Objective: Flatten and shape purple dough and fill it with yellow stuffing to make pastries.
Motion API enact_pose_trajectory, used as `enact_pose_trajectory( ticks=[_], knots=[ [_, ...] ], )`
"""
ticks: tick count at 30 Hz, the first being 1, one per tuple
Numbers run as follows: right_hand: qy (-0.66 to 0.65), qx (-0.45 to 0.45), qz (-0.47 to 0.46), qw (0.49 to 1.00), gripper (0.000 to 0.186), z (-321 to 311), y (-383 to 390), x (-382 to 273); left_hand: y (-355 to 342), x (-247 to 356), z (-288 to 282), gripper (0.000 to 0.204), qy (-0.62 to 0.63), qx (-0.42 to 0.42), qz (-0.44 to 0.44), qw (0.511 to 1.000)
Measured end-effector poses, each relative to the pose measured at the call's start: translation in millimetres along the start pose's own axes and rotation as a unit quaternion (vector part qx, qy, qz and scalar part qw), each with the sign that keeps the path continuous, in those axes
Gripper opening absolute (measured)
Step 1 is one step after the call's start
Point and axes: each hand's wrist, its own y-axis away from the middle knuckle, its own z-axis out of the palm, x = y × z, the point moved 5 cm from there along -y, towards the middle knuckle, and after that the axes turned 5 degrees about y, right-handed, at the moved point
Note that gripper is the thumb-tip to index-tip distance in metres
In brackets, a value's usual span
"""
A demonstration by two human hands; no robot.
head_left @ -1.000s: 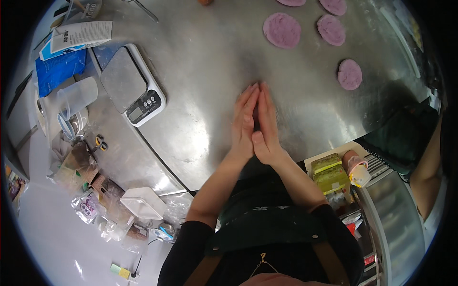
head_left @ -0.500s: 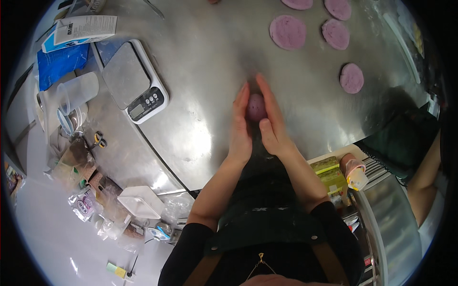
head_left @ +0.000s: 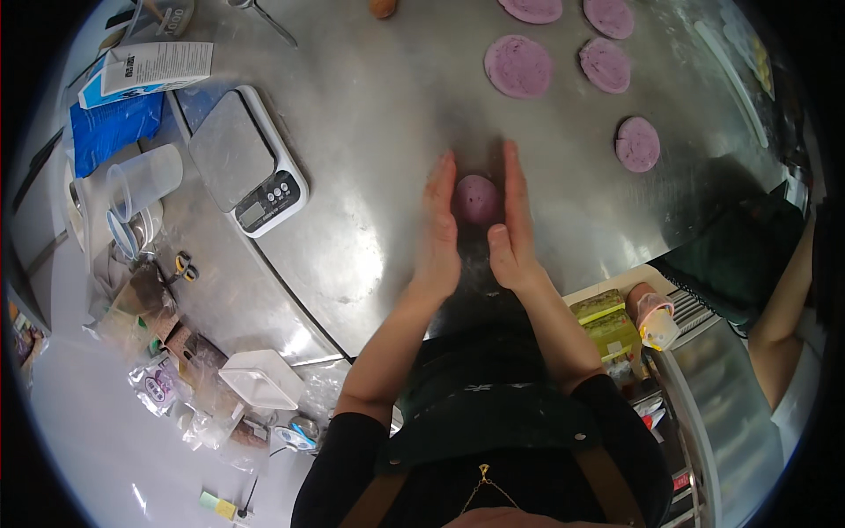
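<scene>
A purple dough ball [head_left: 478, 201] sits on the steel table [head_left: 370, 132] between my two hands. My left hand [head_left: 439, 231] stands on edge along its left side, fingers straight and pointing away from me, with a small gap to the ball. On the other side my right hand [head_left: 518, 224] is held upright too, fingers stretched and thumb bent inward. Its palm is close to the ball; whether they touch I cannot tell. Several flattened purple dough discs, among them a large one [head_left: 519, 66] and a single nearer one [head_left: 638, 143], lie at the far right.
Left of my hands is a white digital scale [head_left: 268, 198]. Beyond it are a carton [head_left: 154, 66], a clear plastic jug [head_left: 145, 180] and yellow-black scissors [head_left: 185, 266]. A white tub [head_left: 262, 380] stands by bagged goods. Another person's arm [head_left: 783, 326] is at the right.
My hands have moved apart, uncovering more of the dough ball between them. The whole view has shifted slightly, with the table's far items now lower in the picture.
</scene>
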Motion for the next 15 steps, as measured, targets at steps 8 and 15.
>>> enact_pose_trajectory(
  ticks=[8, 15],
  knots=[
    [0.017, 0.020, 0.008, 1.000, 0.073, -5.8, -3.9, -10.4, -10.8, 16.9, 24.8, 0.056, -0.004, -0.009, 0.036, 0.999],
    [0.041, 0.048, 0.053, 0.997, 0.069, 8.7, 13.8, 9.5, -2.4, -2.1, 16.5, 0.059, 0.037, 0.046, -0.019, 0.998]
  ],
)
